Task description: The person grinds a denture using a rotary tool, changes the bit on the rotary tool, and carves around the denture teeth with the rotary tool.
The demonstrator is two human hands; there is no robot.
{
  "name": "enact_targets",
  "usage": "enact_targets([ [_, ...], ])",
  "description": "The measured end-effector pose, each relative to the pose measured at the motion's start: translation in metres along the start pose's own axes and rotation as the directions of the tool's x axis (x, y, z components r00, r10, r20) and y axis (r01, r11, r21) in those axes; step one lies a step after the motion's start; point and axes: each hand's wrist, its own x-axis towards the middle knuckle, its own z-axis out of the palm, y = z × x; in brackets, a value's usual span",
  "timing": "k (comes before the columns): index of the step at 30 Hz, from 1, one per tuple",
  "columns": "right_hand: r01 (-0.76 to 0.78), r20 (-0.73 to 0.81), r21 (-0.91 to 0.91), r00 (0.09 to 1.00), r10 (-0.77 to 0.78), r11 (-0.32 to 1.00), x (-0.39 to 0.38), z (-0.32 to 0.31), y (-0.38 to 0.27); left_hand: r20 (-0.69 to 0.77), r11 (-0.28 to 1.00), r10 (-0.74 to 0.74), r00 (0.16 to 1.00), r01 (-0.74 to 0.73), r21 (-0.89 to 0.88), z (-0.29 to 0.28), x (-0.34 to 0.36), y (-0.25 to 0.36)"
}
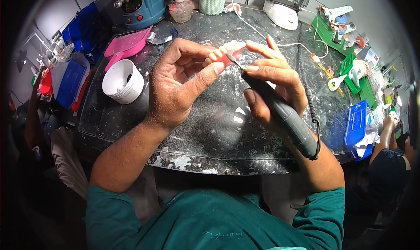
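Observation:
My left hand [181, 81] pinches a denture [224, 52] between thumb and fingers above the table. Pale teeth and a pink base show on it, brightly lit. Wrapped in my right hand [280, 81] is a black dental handpiece [282, 112], with a coiled cord hanging from its rear end. The bur [232, 60] at its tip points up and left and reaches the denture's pink side; whether it touches I cannot tell. Fingers of the right hand lie close to the denture's right end. Pale dust covers my left hand and forearm.
The dark, dust-specked table [210, 136] carries a white tub [123, 82], a pink dustpan [129, 44], a blue machine [142, 9], a glass bottle [180, 9] and a woven pot [212, 1]. Blue bins [356, 127] and green trays [350, 68] line the right. Other people sit at both sides.

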Motion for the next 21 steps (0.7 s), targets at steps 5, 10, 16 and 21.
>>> enact_targets([
  [5,-0.035,-0.033,0.016,0.999,0.035,0.999,-0.0023,0.0011,0.0010,0.006,1.000,-0.026,1.000,0.026,0.000,0.0022,-0.0001,0.0026],
  [10,0.004,0.029,-0.003,1.000,-0.004,1.000,-0.0002,-0.0008,0.0006,0.010,1.000,-0.010,1.000,0.010,-0.018,-0.0002,-0.0004,-0.0001],
  [16,-0.002,-0.013,0.002,1.000,0.002,1.000,-0.0034,0.0009,0.0037,0.017,1.000,-0.012,1.000,0.013,-0.023,0.0013,0.0000,0.0019],
  [21,-0.031,-0.039,0.023,0.999,0.032,0.999,-0.0030,0.0028,0.0012,0.013,1.000,0.016,1.000,-0.016,0.002,0.0013,0.0006,0.0004],
])
